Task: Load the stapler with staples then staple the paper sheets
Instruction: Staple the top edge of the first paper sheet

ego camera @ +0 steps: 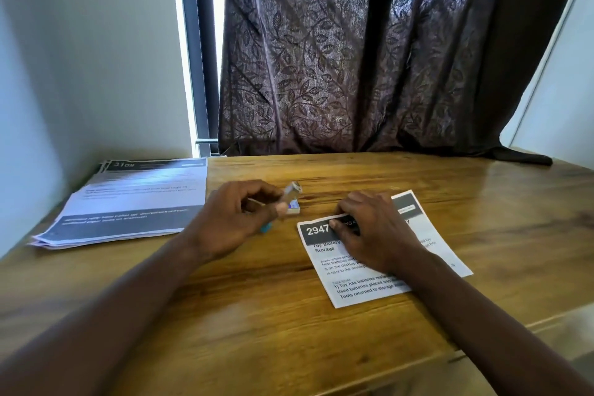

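Head view. Wooden tabletop (257, 315) before a dark leaf-patterned curtain (369, 58). Left hand (231, 219) curled shut around a small stapler (291, 191), metal nose raised and blurred, blue end (266, 228) showing below the palm; whether open for loading or closed, not discernible. Small staple box (294, 207) on the tabletop just beside the left fingers, partly hidden by them. Right hand (369, 228) flat, fingers spread only slightly, gripping nothing, pressing down on the top of the paper sheets (360, 283) headed "2947", near the right of centre. Second, thicker stack of printed sheets (128, 202) at the far left, well apart from both hands, untouched.

Stage, as judged: stapler in hand, sheets being steadied; loading status unknown.

Risks, as judged: stapling with an empty magazine if staples not yet seated; sheets slipping out of alignment if the right hand lifts before the stapler closes on the corner; staple box knocked aside by the left wrist; stapler jaw catching a right fingertip, given the closeness of hand and corner.
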Demonstrator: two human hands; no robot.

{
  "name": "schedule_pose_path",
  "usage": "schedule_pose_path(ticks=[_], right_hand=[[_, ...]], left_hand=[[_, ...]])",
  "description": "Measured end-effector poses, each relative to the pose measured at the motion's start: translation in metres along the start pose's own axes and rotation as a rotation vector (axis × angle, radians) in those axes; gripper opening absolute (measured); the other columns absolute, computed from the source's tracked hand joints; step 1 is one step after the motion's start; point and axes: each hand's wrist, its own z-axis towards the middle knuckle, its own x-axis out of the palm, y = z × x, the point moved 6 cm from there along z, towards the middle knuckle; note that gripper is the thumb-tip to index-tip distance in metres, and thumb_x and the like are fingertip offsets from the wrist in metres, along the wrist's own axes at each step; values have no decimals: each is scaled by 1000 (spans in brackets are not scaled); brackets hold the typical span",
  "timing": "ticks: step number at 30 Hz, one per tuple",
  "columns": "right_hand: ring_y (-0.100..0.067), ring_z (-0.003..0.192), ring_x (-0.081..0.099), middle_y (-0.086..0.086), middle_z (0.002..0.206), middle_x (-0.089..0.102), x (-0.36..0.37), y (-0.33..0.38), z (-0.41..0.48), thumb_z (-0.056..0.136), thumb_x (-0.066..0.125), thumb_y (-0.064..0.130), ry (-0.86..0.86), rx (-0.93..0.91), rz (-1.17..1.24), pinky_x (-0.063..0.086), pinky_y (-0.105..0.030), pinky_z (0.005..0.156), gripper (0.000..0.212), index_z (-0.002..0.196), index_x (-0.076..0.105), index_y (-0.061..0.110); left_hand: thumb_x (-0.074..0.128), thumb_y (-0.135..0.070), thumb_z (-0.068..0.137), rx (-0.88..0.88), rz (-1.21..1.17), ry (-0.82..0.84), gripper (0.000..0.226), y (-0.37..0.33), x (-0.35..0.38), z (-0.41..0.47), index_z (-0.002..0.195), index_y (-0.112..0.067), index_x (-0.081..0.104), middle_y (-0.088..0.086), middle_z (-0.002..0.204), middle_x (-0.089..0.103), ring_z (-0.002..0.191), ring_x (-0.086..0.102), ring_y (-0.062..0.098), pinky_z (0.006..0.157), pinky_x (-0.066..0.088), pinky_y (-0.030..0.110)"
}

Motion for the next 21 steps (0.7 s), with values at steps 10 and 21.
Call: schedule_pose_path(ticks=[10,21], right_hand=[[-8,94,50,13,97,60,-14,19,-4,96,51,45,-163,-72,42,35,-32,93,16,99,56,30],[-18,95,57,3,97,66,-29,30,-10,94,56,38,-338,-143,-10,37,-39,97,20,101,63,20]], left_hand=[[61,-36,86,-230,-570,-180,44,-3,15,-1,119,-7,63,8,104,79,92,78,24,73,65,34],[65,-32,87,-255,-566,-60,37,-2,26,-2,117,-9,67,11,107,79,100,76,29,84,63,45]])
